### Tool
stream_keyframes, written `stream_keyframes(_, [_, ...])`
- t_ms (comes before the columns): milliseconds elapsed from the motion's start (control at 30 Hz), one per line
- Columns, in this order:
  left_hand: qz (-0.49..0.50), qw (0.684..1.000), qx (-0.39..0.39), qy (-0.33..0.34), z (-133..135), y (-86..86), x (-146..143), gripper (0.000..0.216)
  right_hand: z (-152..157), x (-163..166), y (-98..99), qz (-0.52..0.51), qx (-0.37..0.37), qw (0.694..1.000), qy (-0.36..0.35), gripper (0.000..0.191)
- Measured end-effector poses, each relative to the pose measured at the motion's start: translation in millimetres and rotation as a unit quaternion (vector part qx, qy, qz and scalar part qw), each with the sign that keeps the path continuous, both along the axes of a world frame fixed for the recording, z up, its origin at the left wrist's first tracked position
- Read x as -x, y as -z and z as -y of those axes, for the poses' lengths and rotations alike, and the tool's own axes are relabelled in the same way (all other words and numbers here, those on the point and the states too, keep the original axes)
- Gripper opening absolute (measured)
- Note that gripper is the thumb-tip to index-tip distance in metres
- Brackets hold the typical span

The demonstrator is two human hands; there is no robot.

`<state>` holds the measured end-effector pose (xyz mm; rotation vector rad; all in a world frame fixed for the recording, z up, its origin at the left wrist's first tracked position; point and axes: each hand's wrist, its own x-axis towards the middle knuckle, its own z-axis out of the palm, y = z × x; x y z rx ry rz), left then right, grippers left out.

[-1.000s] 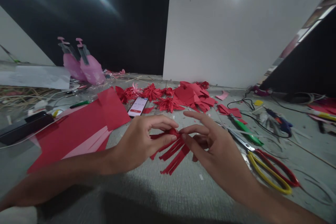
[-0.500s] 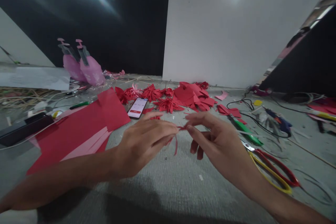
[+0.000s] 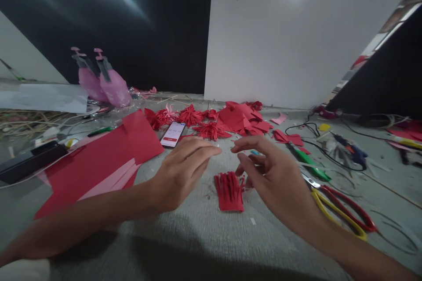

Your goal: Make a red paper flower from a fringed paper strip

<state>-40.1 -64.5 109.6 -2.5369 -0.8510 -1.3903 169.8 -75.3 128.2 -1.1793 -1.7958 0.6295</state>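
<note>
A piece of red paper cut into a fringe (image 3: 231,195) rests on the grey floor between my hands, its cut strips pointing away from me and a strip or two bent to the right. My left hand (image 3: 181,175) hovers to its left, fingers stretched out, with nothing seen in it. On the other side, my right hand (image 3: 268,167) is open, thumb and forefinger apart. Its lower fingers hang close to the fringe's right edge; whether they touch it I cannot tell.
Red paper flowers (image 3: 211,131) and cut red petals (image 3: 242,118) lie ahead, beside a phone (image 3: 173,135). Red sheets (image 3: 99,158) spread at left, near pink spray bottles (image 3: 114,85). Scissors (image 3: 346,204), a green cutter (image 3: 311,164) and a glue gun (image 3: 351,149) lie at right.
My fingers have come apart and let go of the red fringed paper, which now lies on the floor between my hands. The left hand has shifted slightly left.
</note>
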Motion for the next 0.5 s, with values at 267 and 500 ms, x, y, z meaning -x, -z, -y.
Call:
stream_keyframes(267, [-0.034, 0.998, 0.058, 0.004, -2.4, 3.0, -0.8, 0.023, -6.7, -24.9, -2.8, 0.321, -0.086, 0.942, -0.049, 0.018])
stream_keyframes(500, [-0.056, 0.996, 0.069, 0.0, -4.5, 5.1, -0.5, 0.022, 15.5, -43.6, 91.5, 0.492, -0.12, 0.86, -0.059, 0.038])
